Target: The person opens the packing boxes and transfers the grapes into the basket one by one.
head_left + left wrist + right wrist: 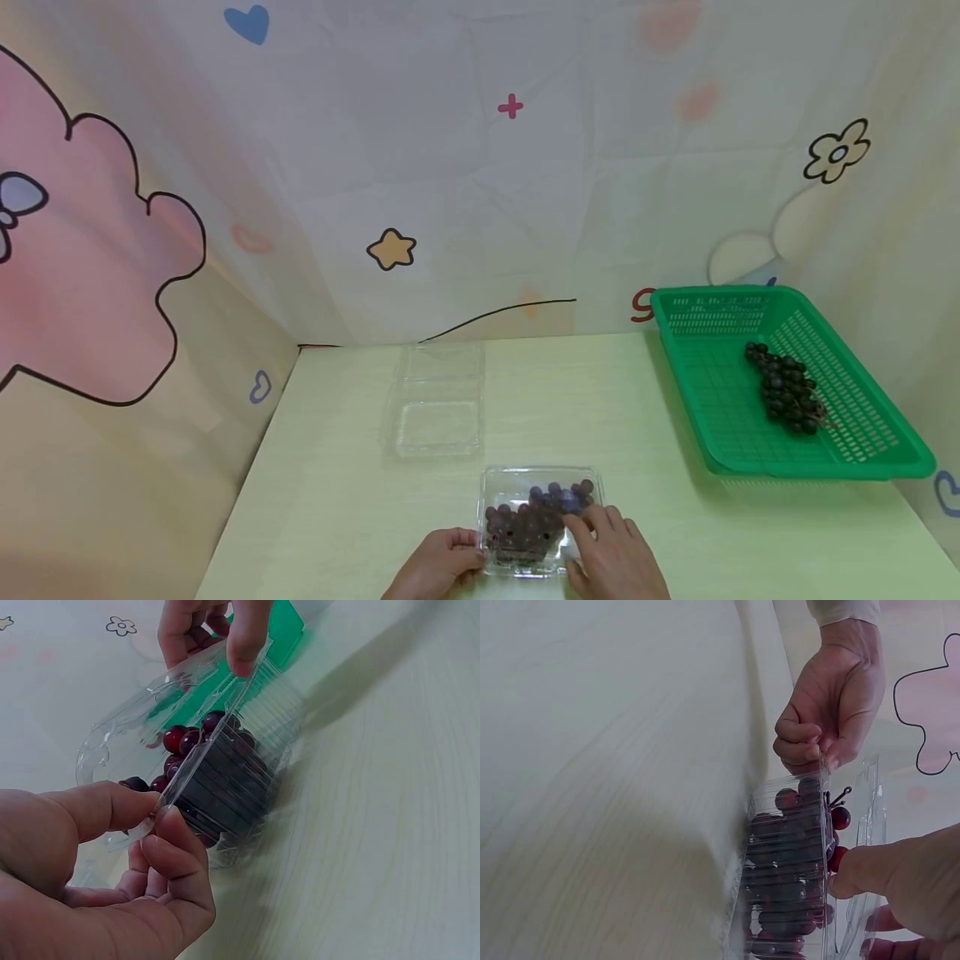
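A clear plastic clamshell box (504, 485) full of dark red-purple grapes (528, 527) stands at the table's near edge. My left hand (442, 562) pinches the box's left rim between thumb and forefinger. On the right side, my right hand (618, 554) grips the edge, its thumb at the rim and its other fingers over the lid. In the right wrist view the lid (874, 802) stands slightly apart from the box rim near the hands, and a bit of grape stem (841, 796) shows in that gap.
An empty clear clamshell box (438, 452) lies opened out toward the back left of the pale table (322, 500). At the right, a green plastic basket (817, 468) holds a bunch of dark grapes (786, 385). Printed cloth (450, 167) hangs behind the table and at its sides.
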The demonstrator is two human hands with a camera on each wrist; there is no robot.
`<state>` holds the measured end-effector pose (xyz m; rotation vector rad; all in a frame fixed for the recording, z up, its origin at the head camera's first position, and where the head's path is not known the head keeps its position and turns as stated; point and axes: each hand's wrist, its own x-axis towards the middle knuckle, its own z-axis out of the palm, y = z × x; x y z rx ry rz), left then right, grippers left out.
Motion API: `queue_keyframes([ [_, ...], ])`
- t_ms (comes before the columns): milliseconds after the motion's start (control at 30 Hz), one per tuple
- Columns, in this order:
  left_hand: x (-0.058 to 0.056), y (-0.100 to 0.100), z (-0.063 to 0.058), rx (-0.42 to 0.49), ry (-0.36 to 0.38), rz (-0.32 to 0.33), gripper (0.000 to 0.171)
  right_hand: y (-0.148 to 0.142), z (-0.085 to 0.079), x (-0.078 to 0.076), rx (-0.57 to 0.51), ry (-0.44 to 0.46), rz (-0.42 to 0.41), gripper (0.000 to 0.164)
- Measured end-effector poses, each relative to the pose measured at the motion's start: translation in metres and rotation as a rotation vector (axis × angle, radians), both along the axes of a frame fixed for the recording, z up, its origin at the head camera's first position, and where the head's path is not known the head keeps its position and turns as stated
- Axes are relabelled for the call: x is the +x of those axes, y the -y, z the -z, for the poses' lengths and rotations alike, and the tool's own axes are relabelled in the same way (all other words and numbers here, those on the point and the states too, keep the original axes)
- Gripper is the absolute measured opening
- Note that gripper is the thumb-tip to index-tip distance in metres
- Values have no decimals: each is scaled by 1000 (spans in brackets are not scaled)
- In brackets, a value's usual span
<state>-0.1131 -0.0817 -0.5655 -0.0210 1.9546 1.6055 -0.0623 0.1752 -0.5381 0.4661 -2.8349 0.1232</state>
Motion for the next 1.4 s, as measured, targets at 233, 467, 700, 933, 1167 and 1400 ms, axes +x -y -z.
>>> queue_keyframes([
  [233,-1,1,0,33,-13,18,5,-3,2,3,-16,-2,18,40],
  [467,-2,3,0,17,-20,36,6,-6,5,3,-44,-30,15,43],
  [700,-2,3,-2,37,4,29,6,-9,8,3,-98,-18,48,52],
  [933,-2,1,-6,29,40,25,6,-10,10,3,-157,-28,11,52],
  [1167,-2,2,-8,24,22,45,6,-11,12,3,-173,-39,-9,52],
  [1400,-1,2,-8,31,38,46,5,-14,19,2,-168,-158,-70,52],
])
